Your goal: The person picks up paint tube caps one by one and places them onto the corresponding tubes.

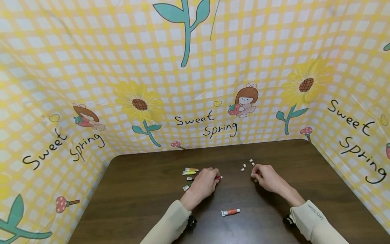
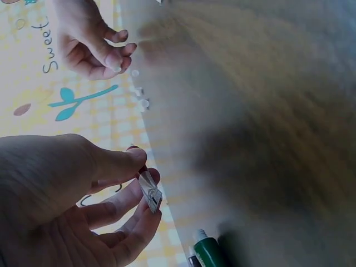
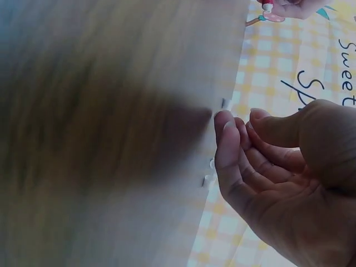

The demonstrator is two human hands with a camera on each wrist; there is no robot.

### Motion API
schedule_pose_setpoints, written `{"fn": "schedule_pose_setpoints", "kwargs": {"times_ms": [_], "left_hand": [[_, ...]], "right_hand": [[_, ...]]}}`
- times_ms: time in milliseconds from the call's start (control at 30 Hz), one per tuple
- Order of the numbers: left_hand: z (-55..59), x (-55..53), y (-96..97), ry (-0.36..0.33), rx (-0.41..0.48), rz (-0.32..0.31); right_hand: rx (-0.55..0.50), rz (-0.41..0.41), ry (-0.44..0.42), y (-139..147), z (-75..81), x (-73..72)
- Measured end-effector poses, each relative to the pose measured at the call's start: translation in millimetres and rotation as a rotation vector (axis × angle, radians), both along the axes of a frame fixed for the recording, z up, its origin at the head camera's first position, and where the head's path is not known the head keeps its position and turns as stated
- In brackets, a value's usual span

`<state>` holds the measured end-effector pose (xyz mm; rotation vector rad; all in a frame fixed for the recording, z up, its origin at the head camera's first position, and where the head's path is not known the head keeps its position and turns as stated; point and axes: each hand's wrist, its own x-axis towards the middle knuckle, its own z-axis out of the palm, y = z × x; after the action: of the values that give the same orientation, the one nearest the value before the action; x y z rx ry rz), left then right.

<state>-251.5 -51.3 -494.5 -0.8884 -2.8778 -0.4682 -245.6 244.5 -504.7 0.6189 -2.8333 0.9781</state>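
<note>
My left hand (image 1: 204, 183) pinches a small red paint tube (image 2: 147, 181) between thumb and fingers; its crimped silver end shows in the left wrist view. The tube's white tip points right in the head view. My right hand (image 1: 268, 178) is bent over the table at the right, thumb and fingertips apart in the right wrist view, with nothing seen between them. A small white cap (image 1: 252, 175) shows right at its fingertips. Several more white caps (image 1: 244, 165) lie just beyond that hand, one of them a cap (image 3: 207, 181) beside the fingers in the right wrist view.
Left of my left hand lie an orange-yellow tube (image 1: 191, 169), a yellow tube (image 1: 189, 173), a dark brown tube (image 1: 190, 178) and a green tube (image 2: 210, 251). An orange-red tube (image 1: 230, 212) lies nearer me on the dark wooden table (image 1: 137, 203). Checked cloth (image 1: 195, 84) hangs around the table.
</note>
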Motion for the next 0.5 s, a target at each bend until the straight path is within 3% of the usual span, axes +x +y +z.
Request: {"fn": "schedule_pose_setpoints", "kwargs": {"times_ms": [500], "left_hand": [[6.1,16.9,-10.1,-0.035,0.065,0.022]], "right_hand": [[-0.122,0.016,0.024,-9,5.4,5.4]]}}
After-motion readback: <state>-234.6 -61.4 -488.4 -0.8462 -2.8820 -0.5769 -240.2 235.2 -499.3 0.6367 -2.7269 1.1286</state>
